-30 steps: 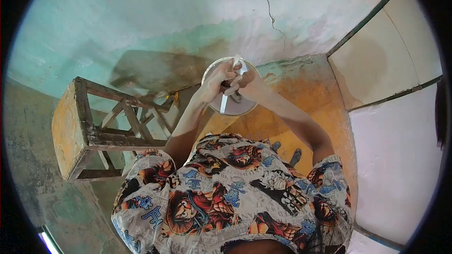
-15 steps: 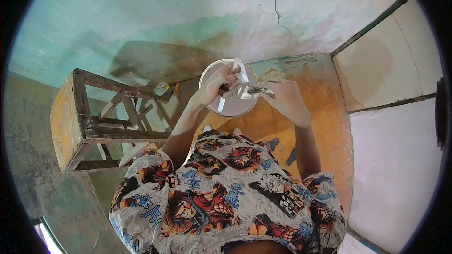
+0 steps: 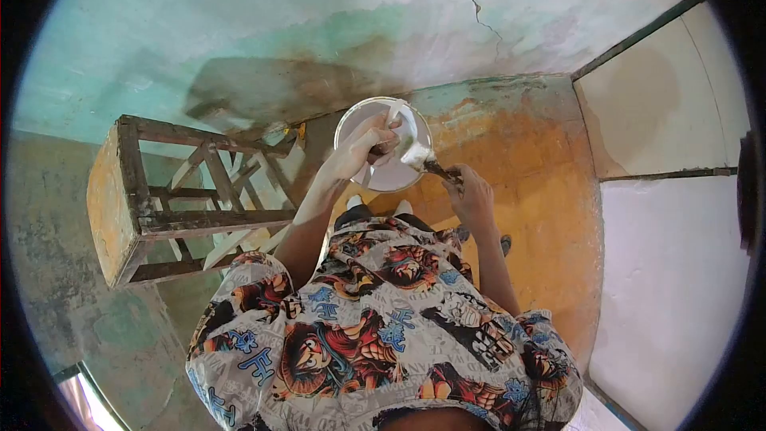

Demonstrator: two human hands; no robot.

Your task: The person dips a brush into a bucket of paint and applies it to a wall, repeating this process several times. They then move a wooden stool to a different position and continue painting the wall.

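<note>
While the left hand (image 3: pixel 359 152) stays closed on the near rim of the round white bowl (image 3: pixel 383 144), holding it up in front of the chest, the right hand (image 3: pixel 472 195) has dropped lower and closer to the body than it was half a second ago. Its grip is closed on the dark handle of a flat-bladed tool (image 3: pixel 423 156) — a trowel or brush, too blurred to tell which — whose pale, paste-coated blade now rests against the right edge of the bowl. Half a second back the tool lay nearly level across the bowl's rim with the right hand out to the side; a full second back both hands were bunched together over the bowl. A pale strip still stands up beside the left fingers (image 3: pixel 383 134) inside the bowl; what it is cannot be made out.

The bowl hangs over the orange-stained floor (image 3: pixel 527 160), just in front of the mottled green-and-white wall (image 3: pixel 319 16), and has drifted slightly left and down in the view. A worn wooden stool (image 3: pixel 152 199) with crossed braces stands to the person's left, apart from both hands — its place against the wall is unchanged. White panels (image 3: pixel 678 255) close the right side. The patterned shirt (image 3: pixel 383 335) fills the lower part of the view.
</note>
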